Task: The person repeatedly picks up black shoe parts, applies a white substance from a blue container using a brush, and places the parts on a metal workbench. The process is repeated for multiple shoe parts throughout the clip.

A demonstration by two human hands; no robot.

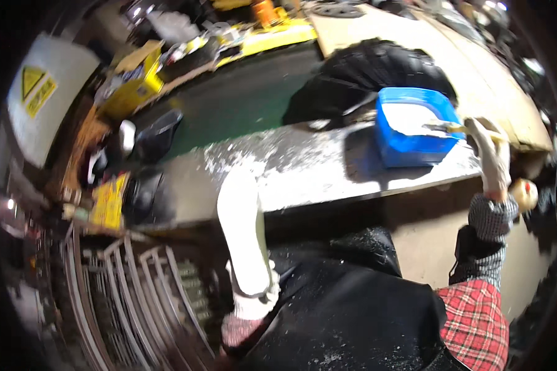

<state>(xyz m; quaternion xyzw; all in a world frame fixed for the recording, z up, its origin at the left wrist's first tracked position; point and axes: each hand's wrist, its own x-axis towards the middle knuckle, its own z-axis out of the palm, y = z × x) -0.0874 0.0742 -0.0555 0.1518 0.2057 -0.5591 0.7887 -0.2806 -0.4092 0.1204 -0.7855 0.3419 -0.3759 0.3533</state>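
My left hand [254, 301], in a pale knitted glove, is closed round the lower end of a white, sole-shaped piece [241, 226] that looks like a shoe sole. Its far end reaches over the front edge of the white-spattered bench [303, 167]. Out to the right, my right hand [492, 151], gloved too, grips the handle of a brush [442, 127]. The brush's head dips into a blue square tub [414, 148] holding white matter. My left fingers are mostly hidden behind the sole.
A dark green belt [229, 108] runs behind the bench, with a black bundle [377, 71] behind the tub. Metal racks [136, 290] stand at lower left. A yellow box [133, 86] and black pieces [158, 136] lie farther left. Brown board [476, 80] covers the right back.
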